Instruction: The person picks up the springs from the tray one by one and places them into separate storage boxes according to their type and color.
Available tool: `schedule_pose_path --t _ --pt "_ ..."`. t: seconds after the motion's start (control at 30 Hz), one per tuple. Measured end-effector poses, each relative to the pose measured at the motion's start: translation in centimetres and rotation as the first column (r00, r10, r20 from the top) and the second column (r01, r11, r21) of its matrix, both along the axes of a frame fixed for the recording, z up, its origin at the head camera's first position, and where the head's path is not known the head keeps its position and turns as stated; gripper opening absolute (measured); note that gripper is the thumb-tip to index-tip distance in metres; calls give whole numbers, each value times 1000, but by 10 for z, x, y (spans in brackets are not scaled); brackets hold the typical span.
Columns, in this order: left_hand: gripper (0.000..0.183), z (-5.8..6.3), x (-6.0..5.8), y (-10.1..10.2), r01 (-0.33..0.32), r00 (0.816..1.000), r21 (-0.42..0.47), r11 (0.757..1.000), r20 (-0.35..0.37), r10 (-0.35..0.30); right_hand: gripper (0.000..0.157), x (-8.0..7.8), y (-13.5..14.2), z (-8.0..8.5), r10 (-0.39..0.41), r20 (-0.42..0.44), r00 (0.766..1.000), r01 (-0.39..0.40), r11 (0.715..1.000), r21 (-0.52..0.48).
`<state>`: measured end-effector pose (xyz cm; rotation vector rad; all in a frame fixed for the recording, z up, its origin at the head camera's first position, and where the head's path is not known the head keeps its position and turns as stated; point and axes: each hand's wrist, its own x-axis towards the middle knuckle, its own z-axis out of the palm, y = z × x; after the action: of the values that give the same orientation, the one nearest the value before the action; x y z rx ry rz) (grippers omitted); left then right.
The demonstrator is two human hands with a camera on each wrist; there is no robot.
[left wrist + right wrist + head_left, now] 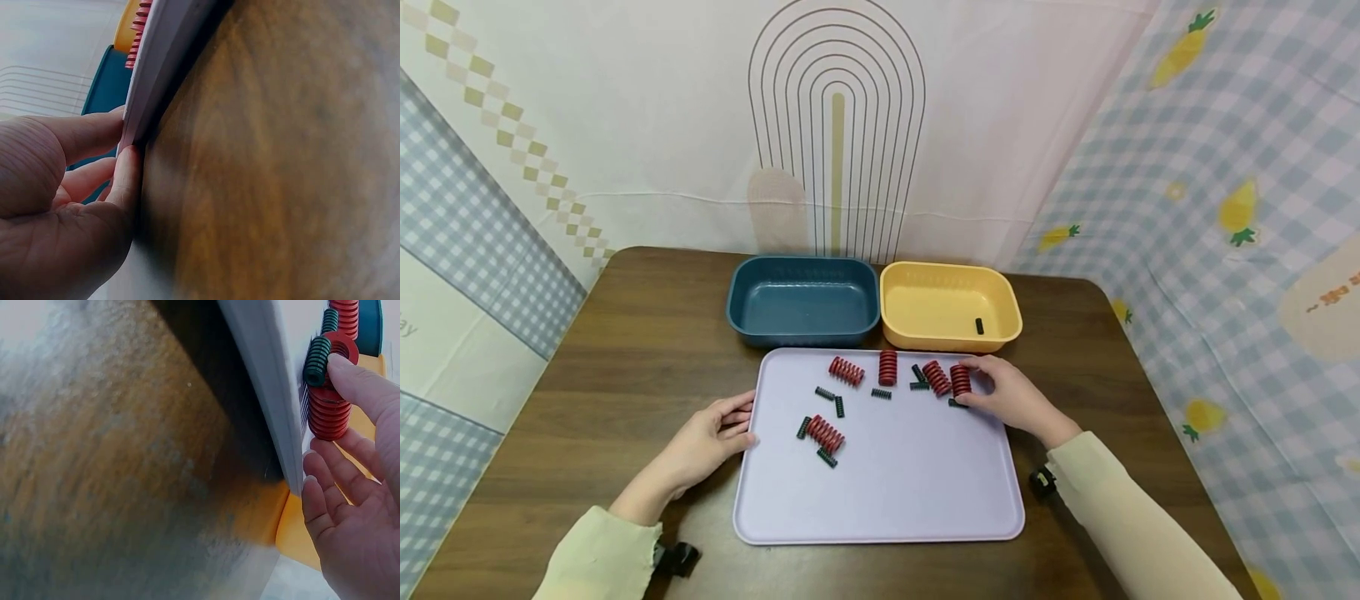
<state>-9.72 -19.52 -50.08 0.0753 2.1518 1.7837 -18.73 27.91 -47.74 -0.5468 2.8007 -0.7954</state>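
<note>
At the upper right corner of the pale lilac tray (880, 492), my right hand (1011, 398) pinches a red coil spring (329, 415) between thumb and fingers. A small dark green spring (317, 361) lies against that spring, near the thumb. My left hand (707, 437) rests on the tray's left edge, its thumb and fingertips touching the rim. To the left of the pinched spring lie another red spring (936, 378) and small green springs (919, 386). More red springs (847, 372) and green springs (839, 407) are spread over the tray's upper left half.
Behind the tray stand a dark blue bin (805, 337) and a yellow bin (951, 342), side by side. One small dark spring (979, 326) lies in the yellow bin. The brown wooden table (647, 333) reaches back to a patterned cloth (685, 125).
</note>
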Motion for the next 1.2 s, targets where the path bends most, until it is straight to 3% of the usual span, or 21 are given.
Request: schedule_pose_path --t 0.23,0.6,0.77,0.9,1.1,1.2 --pt "68 1 0 0 4 1000 -4 1000 -2 -4 60 4 -1 3 -22 -22 1000 22 1000 -10" --pt "68 3 0 -1 1 1000 -11 1000 5 -1 59 5 -25 26 -23 -69 997 15 993 -116" --pt "68 2 1 0 2 1000 -8 1000 -1 -2 58 -2 -56 35 -56 -47 997 46 979 -199" --pt "68 3 1 0 7 1000 -7 1000 -8 -7 55 -12 -97 37 -134 -56 989 113 953 -279" --pt "67 2 1 0 -2 1000 -17 1000 -7 1 54 -25 -162 32 -299 -64 952 250 881 -402" --pt "67 1 0 0 -3 1000 -15 1000 1 3 56 -29 -182 30 -339 -111 934 270 875 -401"
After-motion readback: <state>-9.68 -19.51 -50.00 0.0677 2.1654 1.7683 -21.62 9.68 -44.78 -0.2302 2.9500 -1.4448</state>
